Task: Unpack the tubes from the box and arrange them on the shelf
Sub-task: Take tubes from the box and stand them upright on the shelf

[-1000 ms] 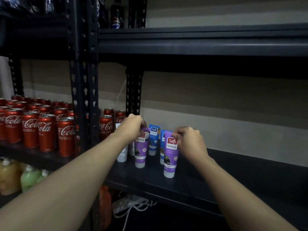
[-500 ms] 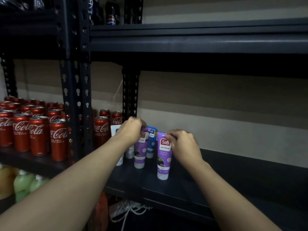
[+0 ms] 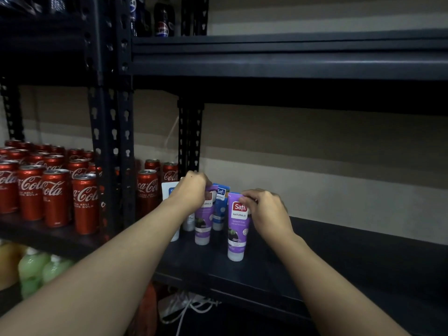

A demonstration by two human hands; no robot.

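Both my arms reached forward. My right hand (image 3: 268, 212) pinched the crimped top of a glossy purple Safi tube (image 3: 238, 226) standing cap-down on the dark metal shelf (image 3: 339, 258); my left hand (image 3: 191, 192) curled round a second purple tube (image 3: 204, 219), beside the blue tube (image 3: 220, 207).

Head view, close, facing shelf (image 3: 339, 251)

Shop stockroom or retail storage bay. You face dark metal shelving (image 3: 351, 258) on slotted posts (image 3: 109, 122), each stretch stocked with many units of one product: ranks of red Coca-Cola cans (image 3: 55, 197) to your left, Pepsi bottles (image 3: 163, 20) on the level above, Safi tubes (image 3: 238, 226) standing cap-down before you, green and yellow bottles (image 3: 31, 270) below. A plain wall (image 3: 315, 146) lies behind.
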